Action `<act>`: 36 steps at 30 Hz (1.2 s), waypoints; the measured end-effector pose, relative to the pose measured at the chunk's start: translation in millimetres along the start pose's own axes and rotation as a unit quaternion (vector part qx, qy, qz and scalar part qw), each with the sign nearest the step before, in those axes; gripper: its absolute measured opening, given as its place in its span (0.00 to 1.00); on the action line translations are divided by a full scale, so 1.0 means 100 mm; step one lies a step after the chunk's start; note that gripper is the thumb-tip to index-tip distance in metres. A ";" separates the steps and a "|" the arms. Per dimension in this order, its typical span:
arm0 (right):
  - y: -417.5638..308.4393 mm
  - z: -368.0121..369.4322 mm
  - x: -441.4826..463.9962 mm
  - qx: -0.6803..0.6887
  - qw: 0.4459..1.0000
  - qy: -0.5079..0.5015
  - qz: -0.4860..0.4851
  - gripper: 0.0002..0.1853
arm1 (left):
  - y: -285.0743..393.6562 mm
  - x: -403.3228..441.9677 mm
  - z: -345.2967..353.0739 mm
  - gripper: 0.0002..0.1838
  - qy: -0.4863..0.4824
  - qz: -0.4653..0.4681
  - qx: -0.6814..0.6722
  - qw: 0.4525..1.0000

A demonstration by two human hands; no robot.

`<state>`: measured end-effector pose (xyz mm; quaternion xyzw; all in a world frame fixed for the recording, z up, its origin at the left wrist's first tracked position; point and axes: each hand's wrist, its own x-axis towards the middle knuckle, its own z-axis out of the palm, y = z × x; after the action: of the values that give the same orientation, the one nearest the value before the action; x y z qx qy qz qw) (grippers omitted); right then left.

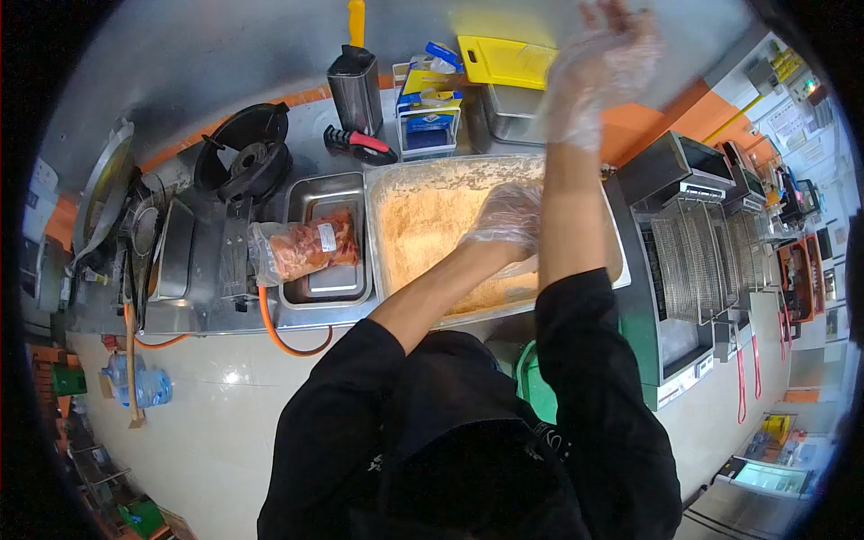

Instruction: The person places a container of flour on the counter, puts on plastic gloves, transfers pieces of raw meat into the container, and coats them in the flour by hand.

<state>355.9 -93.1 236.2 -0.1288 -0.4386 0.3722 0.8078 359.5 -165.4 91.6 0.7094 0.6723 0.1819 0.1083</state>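
So, far left, a big round pan (103, 193) leans up on the metal counter (211, 319), and a blue water jug (155, 387) is on the floor below. Next comes a black pot (273, 162) at the back of the counter. In front of it, to the right, there is a metal tray (326, 283). A clear bag of raw meat (310, 247) with a white label lies in the tray, and one end pokes out over the left edge. Behind the tray stands a dark holder (355, 94) with a yellow handle sticking up, and a red and black sharpener (360, 144) lies near its foot.

Then comes the big tub (450, 168), just right of the tray, with tan crumbs (423, 225) all over its bottom. The left hand (506, 216), in a clear plastic glove, is down in the tub at the crumbs. Its fingers are partly hidden, so I can't tell if it is open or closed. Behind the tub are blue and yellow boxes (430, 112) in a rack and a yellow board (508, 61).

The right hand (607, 67), gloved too, is up high past the tub. It is blurry, but its fingers look spread apart. Far right, wire baskets (693, 256) sit over the fryer
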 end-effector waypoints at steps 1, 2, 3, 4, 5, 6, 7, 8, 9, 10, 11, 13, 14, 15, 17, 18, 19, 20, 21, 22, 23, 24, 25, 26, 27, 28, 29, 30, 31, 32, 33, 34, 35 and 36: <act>0.15 -0.05 -0.08 -0.002 1.000 -0.012 0.005 0.20 | -0.22 0.16 0.57 0.13 0.145 0.041 -0.064 0.986; 0.32 -0.11 -0.17 -0.002 1.000 -0.024 0.011 0.22 | -0.31 0.20 0.76 0.13 0.146 0.042 -0.081 0.985; 0.47 -0.15 -0.25 -0.002 0.999 -0.038 0.018 0.24 | -0.35 0.22 0.74 0.13 0.134 0.044 -0.091 0.986; 0.54 -0.15 -0.33 -0.001 0.998 -0.053 0.028 0.25 | -0.36 0.21 0.71 0.13 0.093 0.030 -0.099 0.990; 0.60 -0.18 -0.40 0.054 0.996 -0.023 0.060 0.26 | -0.37 0.18 0.69 0.13 0.063 0.021 -0.108 0.992; 0.61 -0.19 -0.47 0.109 0.990 0.008 0.092 0.26 | -0.39 0.12 0.66 0.14 0.032 0.013 -0.107 0.994; 0.62 -0.19 -0.52 0.163 0.978 0.041 0.122 0.26 | -0.41 0.12 0.66 0.14 0.011 0.010 -0.100 0.995; 0.62 -0.18 -0.56 0.177 0.974 0.049 0.130 0.26 | -0.42 0.08 0.65 0.14 -0.006 0.007 -0.096 0.995; 0.62 -0.17 -0.61 0.190 0.971 0.057 0.137 0.26 | -0.42 0.04 0.64 0.14 -0.022 0.005 -0.091 0.996; 0.55 -0.14 -0.64 0.200 0.963 0.067 0.165 0.26 | -0.42 0.02 0.60 0.14 -0.030 0.006 -0.086 0.996; 0.42 -0.09 -0.66 0.211 0.955 0.079 0.193 0.25 | -0.42 0.00 0.56 0.14 -0.036 0.003 -0.081 0.996; 0.27 -0.01 -0.60 0.227 0.944 0.073 0.230 0.24 | -0.40 0.00 0.46 0.14 -0.044 -0.005 -0.073 0.996; 0.27 0.01 -0.57 0.234 0.946 0.052 0.218 0.24 | -0.39 0.00 0.38 0.14 -0.046 -0.007 -0.068 0.997; 0.47 -0.03 -0.51 0.239 0.960 -0.004 0.145 0.23 | -0.38 0.03 0.34 0.14 -0.048 -0.011 -0.063 0.997; 0.52 -0.02 -0.35 0.113 0.992 -0.063 0.010 0.18 | -0.35 0.06 0.26 0.14 -0.052 -0.017 -0.054 0.997; 0.46 0.02 -0.23 -0.020 0.996 -0.065 -0.050 0.15 | -0.33 0.08 0.24 0.14 -0.061 -0.024 -0.060 0.996; 0.40 0.05 -0.16 -0.152 0.980 -0.067 -0.110 0.13 | -0.30 0.08 0.21 0.14 -0.070 -0.030 -0.070 0.995; 0.40 0.03 -0.17 -0.237 0.952 -0.097 -0.166 0.13 | -0.28 0.08 0.16 0.14 -0.099 -0.047 -0.088 0.990; 0.40 0.00 -0.22 -0.320 0.913 -0.125 -0.219 0.13 | -0.25 0.08 0.11 0.13 -0.126 -0.065 -0.106 0.984; 0.41 -0.02 -0.29 -0.398 0.864 -0.152 -0.269 0.13 | -0.22 0.07 0.05 0.13 -0.153 -0.084 -0.122 0.977; 0.43 0.02 -0.44 -0.340 0.909 -0.139 -0.199 0.14 | -0.21 0.08 0.09 0.13 -0.155 -0.091 -0.126 0.976; 0.40 0.04 -0.53 -0.264 0.945 -0.149 -0.121 0.14 | -0.22 0.09 0.14 0.12 -0.153 -0.094 -0.132 0.975; 0.33 0.07 -0.60 -0.182 0.969 -0.159 -0.043 0.15 | -0.23 0.09 0.18 0.12 -0.138 -0.087 -0.132 0.978; 0.27 0.10 -0.63 -0.097 0.980 -0.168 0.037 0.15 | -0.25 0.10 0.24 0.12 -0.121 -0.080 -0.132 0.980; 0.22 0.12 -0.63 -0.046 0.984 -0.151 0.083 0.15 | -0.27 0.11 0.30 0.12 -0.106 -0.073 -0.133 0.983; 0.17 0.16 -0.61 0.007 0.983 -0.132 0.127 0.14 | -0.28 0.12 0.35 0.12 -0.092 -0.066 -0.133 0.985; 0.15 0.19 -0.60 0.059 0.977 -0.113 0.170 0.14 | -0.28 0.13 0.40 0.12 -0.082 -0.057 -0.134 0.986; 0.16 0.20 -0.60 0.042 0.980 -0.137 0.139 0.14 | -0.28 0.13 0.46 0.12 -0.074 -0.049 -0.135 0.987; 0.20 0.23 -0.60 0.023 0.981 -0.160 0.107 0.13 | -0.25 0.13 0.52 0.11 -0.066 -0.038 -0.135 0.988; 0.25 0.27 -0.60 0.005 0.981 -0.181 0.075 0.13 | -0.23 0.13 0.59 0.11 -0.061 -0.025 -0.133 0.989; 0.40 0.32 -0.65 0.093 0.974 -0.186 0.087 0.15 | -0.21 0.13 0.67 0.11 -0.056 -0.012 -0.133 0.989; 0.63 0.36 -0.77 0.179 0.960 -0.189 0.098 0.17 | -0.20 0.12 0.75 0.11 -0.054 0.003 -0.136 0.989; 0.79 0.34 -0.88 0.264 0.939 -0.190 0.109 0.19 | -0.20 0.11 0.83 0.11 -0.051 0.017 -0.139 0.989; 0.84 0.27 -0.97 0.237 0.945 -0.175 0.139 0.19 | -0.22 0.10 0.89 0.11 -0.049 0.025 -0.144 0.988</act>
<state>260.1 -108.2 147.8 0.0739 -0.4500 0.5906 0.6657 375.3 -145.7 3.2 0.7111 0.6149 0.2443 0.2377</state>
